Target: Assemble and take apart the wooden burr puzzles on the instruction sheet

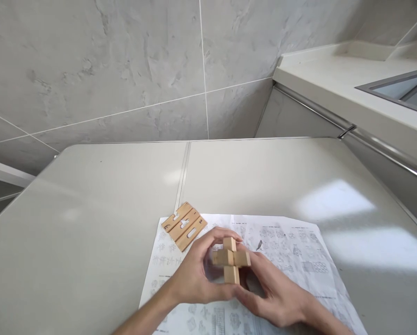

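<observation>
A small wooden cross-shaped puzzle (231, 259) of interlocked bars is held between both hands just above a printed instruction sheet (299, 251). My left hand (194, 274) curls round its left side, fingers reaching over the top bar. My right hand (274, 291) grips it from the right and below. Three loose notched wooden bars (184, 225) lie side by side at the sheet's upper left corner, a hand's width beyond my left hand.
The sheet lies on a pale grey table (89, 223) with a seam (182, 177) running down its middle. A tiled wall stands behind. To the right rises a higher counter (334, 88) with an inset sink (403, 90).
</observation>
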Demonstrator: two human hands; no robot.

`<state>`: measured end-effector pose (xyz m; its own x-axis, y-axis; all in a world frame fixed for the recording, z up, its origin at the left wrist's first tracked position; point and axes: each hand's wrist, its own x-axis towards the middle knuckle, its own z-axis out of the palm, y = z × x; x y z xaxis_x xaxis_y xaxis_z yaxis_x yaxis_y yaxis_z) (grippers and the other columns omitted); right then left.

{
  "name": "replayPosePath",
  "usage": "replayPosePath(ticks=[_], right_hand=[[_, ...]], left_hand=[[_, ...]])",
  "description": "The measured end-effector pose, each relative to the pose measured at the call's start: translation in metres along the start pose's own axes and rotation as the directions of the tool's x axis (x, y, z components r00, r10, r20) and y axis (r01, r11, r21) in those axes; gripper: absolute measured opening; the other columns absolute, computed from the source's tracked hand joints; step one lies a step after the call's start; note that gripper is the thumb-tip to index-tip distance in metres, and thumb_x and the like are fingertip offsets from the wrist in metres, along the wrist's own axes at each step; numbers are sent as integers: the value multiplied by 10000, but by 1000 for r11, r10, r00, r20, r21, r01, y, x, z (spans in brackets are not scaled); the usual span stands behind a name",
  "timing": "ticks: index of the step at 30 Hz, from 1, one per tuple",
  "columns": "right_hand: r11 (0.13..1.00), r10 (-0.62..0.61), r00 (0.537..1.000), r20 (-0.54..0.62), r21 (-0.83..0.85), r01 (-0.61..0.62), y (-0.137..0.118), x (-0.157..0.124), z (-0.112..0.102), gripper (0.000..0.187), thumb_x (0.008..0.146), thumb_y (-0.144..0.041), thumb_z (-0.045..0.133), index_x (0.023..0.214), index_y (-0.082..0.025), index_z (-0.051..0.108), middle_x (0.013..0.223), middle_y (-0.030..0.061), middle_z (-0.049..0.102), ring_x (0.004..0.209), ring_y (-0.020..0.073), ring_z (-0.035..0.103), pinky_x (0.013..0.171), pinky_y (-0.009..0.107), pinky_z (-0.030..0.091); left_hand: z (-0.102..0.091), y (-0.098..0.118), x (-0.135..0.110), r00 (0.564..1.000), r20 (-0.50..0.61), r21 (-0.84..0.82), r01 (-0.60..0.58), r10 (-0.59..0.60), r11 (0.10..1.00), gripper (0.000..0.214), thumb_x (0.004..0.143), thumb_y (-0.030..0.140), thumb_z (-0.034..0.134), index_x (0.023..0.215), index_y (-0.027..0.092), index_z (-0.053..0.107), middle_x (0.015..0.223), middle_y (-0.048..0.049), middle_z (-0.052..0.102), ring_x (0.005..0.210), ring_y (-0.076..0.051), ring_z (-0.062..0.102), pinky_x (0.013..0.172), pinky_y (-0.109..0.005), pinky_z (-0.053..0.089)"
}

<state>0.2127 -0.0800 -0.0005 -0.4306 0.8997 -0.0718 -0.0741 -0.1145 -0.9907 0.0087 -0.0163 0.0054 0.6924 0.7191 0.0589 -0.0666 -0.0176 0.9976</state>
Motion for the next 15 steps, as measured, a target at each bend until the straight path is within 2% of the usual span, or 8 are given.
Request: replayPosePath(ticks=[2,4,6,8,11,13,15], right_hand=[[1000,-9,1000,19,-21,10,4,-2,0,353,977,-445,715,1253,-244,624,880,35,653,696,202,579,621,317,471],[1000,-9,1000,21,-16,10,8,-3,0,500,1055,-568,595,1431,-249,509,952,58,676,710,203,636,613,317,511],[999,33,999,-35,41,-32,11,-4,2,556,1094,-638,493,1498,-265,410,978,54,669,681,188,672,553,289,521],[991,96,991,-93,103,-86,11,-4,3,522,1108,-674,431,1434,-266,421,927,21,653,586,156,661,466,244,484],[982,140,984,-112,144,-124,8,-1,2,470,1115,-689,396,1156,-237,516,761,-28,626,466,121,602,421,214,440],[982,148,984,-100,137,-134,5,0,0,462,1115,-677,420,1038,-234,523,686,-42,606,456,122,594,435,215,441],[985,142,986,-91,116,-131,2,1,-2,438,1113,-653,467,1004,-233,532,654,-43,608,476,126,598,473,224,457]], left_hand=[[-2,-1,-1,996,-78,-59,25,-30,998,649,797,419,953,1342,267,634,1279,-121,698,1107,-284,734,908,-397,630],[-3,-1,-2,991,-129,-86,20,-31,996,624,801,381,955,1323,275,630,1271,-102,709,1063,-258,746,874,-359,629],[-3,-1,-1,987,-158,-41,9,-15,999,615,792,314,957,1314,285,632,1251,-78,718,1057,-242,746,884,-342,617],[-2,0,-1,982,-187,54,1,9,999,624,770,260,961,1304,295,639,1190,-51,719,1045,-230,733,892,-331,598],[-2,-1,-2,976,-208,222,-21,69,975,686,717,264,995,1307,309,650,1087,-23,692,952,-207,689,831,-314,570],[-3,-2,-2,980,-170,301,-50,106,952,732,694,308,1017,1329,319,654,1068,-24,679,915,-204,661,800,-315,551],[-3,-2,-2,984,-121,324,-88,134,942,752,688,376,1026,1340,316,655,1076,-36,686,927,-218,657,818,-334,546]])
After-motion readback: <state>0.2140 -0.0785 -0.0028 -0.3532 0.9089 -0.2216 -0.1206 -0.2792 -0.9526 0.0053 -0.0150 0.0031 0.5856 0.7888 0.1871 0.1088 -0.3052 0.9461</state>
